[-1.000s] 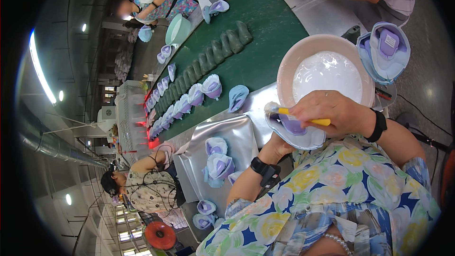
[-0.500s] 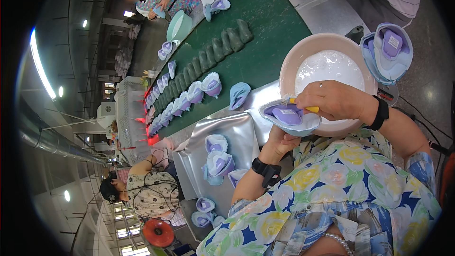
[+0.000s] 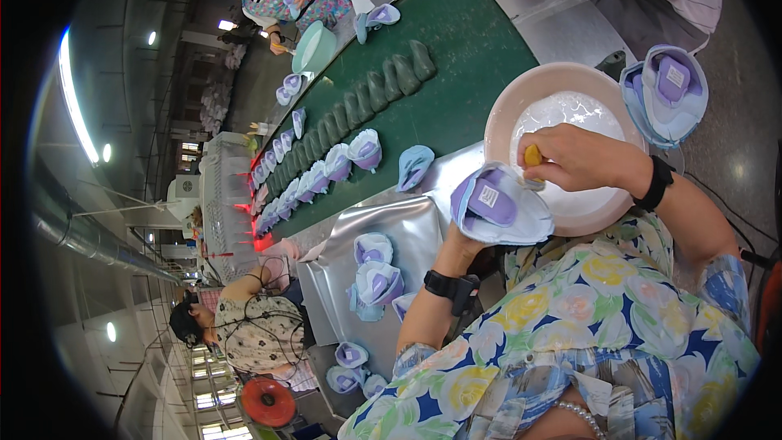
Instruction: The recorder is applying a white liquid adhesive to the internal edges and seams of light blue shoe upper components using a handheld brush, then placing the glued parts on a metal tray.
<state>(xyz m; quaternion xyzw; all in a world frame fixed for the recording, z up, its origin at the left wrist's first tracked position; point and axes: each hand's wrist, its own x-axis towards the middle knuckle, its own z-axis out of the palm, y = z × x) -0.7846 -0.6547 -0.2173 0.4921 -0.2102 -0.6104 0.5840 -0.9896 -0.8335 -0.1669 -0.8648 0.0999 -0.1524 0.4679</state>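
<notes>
My left hand point(image 3: 463, 246) holds a light-blue and purple shoe upper point(image 3: 511, 213) from beneath, its purple inside with a white label facing up. Most of the left fingers are hidden under it. In my right hand point(image 3: 580, 160), closed in a fist, is a brush with a yellow handle point(image 3: 533, 155). The brush's lower end is at the upper's right edge; whether it touches the edge or sits just over the bowl I cannot tell. A pale pink bowl point(image 3: 500, 118) with white liquid point(image 3: 570, 110) lies under my right hand.
A green conveyor belt point(image 3: 472, 41) carries rows of dark foot-shaped forms point(image 3: 350, 106) and shoe uppers point(image 3: 336, 159). More uppers lie on the metal sheet point(image 3: 423, 232) at left, with a stack of uppers point(image 3: 668, 94) right of the bowl. Co-workers point(image 3: 252, 326) are around the belt.
The brush has turned upright and moved from the upper's top edge to its right side, by the bowl. My left hand has tilted the upper, showing more of its inside.
</notes>
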